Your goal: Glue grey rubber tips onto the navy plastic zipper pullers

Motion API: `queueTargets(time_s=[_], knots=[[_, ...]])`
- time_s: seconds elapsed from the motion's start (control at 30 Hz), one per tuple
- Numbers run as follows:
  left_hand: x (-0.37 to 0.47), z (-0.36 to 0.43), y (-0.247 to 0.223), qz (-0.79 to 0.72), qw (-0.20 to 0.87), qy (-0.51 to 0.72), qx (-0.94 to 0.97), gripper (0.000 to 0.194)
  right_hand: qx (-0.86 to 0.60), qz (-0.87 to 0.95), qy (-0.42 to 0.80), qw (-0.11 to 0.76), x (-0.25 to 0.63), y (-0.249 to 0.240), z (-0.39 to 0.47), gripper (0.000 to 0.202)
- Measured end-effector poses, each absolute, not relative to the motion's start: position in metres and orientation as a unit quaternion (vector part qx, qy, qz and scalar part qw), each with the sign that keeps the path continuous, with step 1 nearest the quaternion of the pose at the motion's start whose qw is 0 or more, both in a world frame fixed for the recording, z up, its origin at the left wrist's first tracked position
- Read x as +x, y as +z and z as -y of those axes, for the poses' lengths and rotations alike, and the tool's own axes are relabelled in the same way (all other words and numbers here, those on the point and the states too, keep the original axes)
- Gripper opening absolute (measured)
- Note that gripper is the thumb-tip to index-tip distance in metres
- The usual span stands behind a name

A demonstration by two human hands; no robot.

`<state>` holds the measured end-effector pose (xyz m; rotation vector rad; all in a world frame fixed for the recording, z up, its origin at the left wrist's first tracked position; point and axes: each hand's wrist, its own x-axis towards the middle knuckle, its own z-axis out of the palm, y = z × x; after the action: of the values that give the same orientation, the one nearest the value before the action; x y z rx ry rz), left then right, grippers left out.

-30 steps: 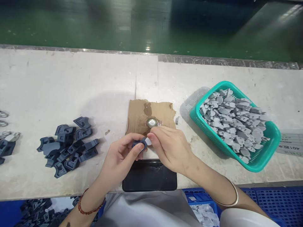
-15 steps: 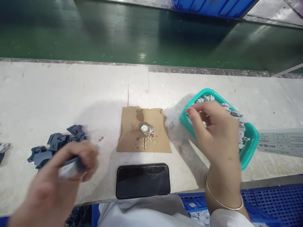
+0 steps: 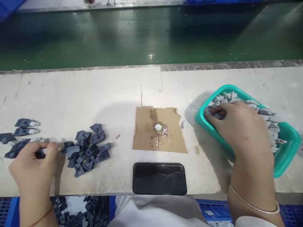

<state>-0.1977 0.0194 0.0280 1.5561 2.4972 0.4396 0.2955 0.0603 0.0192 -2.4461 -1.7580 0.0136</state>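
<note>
Head view: the left hand's (image 3: 35,167) grip curls nearly closed around a small dark-and-pale part (image 3: 41,152), mostly hidden, over the tabletop (image 3: 118,88) left of a pile of dark pieces (image 3: 90,153). The right hand (image 3: 241,129) sits in the green basket (image 3: 213,130), thumb and forefinger bent at the grey pieces (image 3: 274,128); whether it grasps one, I can't tell.

The one head view looks forward and down from above the near side of the phone (image 3: 159,178), close over the bench (image 3: 113,91) around it
</note>
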Motion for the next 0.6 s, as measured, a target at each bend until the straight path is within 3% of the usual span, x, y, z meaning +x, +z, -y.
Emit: queueTargets(time_s=[0.13,0.27,0.4,0.47,0.6], knots=[[-0.182,-0.032,0.022,-0.842,0.039,0.105,0.528,0.017,-0.829,0.539,0.029,0.145,0.292,0.027,-0.059,0.011],[-0.195,-0.035,0.023,-0.808,0.017,0.06,0.585,0.018,-0.784,0.515,0.087,0.334,0.283,0.033,-0.057,0.013],[-0.185,-0.039,0.041,-0.771,-0.014,0.04,0.635,0.027,-0.655,0.509,0.227,0.51,0.26,0.038,-0.054,0.012],[-0.164,-0.045,0.053,-0.761,-0.001,0.048,0.647,0.035,-0.588,0.504,0.325,0.543,0.247,0.038,-0.051,0.013],[-0.119,-0.063,0.065,-0.735,0.122,0.031,0.666,0.041,-0.515,0.462,0.502,0.518,0.23,0.033,-0.049,0.011]])
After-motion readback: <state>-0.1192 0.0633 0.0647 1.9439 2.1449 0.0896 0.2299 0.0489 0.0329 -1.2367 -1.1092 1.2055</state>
